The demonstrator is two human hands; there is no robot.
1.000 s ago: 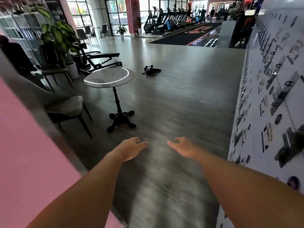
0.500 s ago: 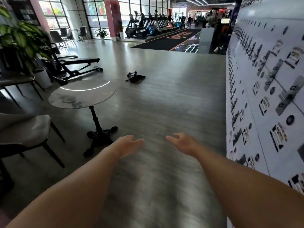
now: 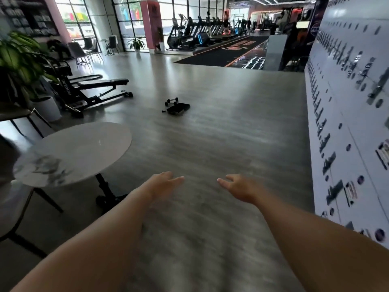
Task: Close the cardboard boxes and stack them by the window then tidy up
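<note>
From the head view, the left hand (image 3: 163,184) and right hand (image 3: 240,186) reach forward over the grey floor (image 3: 221,131), fingers straight and relaxed, holding nothing, probably free for the tidying step. No cardboard boxes show anywhere in view. A small dumbbell (image 3: 171,101) and a flat black case (image 3: 178,108) lie loose on the floor ahead, likely what needs clearing. The round marble counter (image 3: 84,148) stands to the left.

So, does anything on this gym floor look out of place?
Yes: a small black dumbbell and a flat black case lie loose mid-floor, away from the black weight bench. Both hands hold nothing.
</note>
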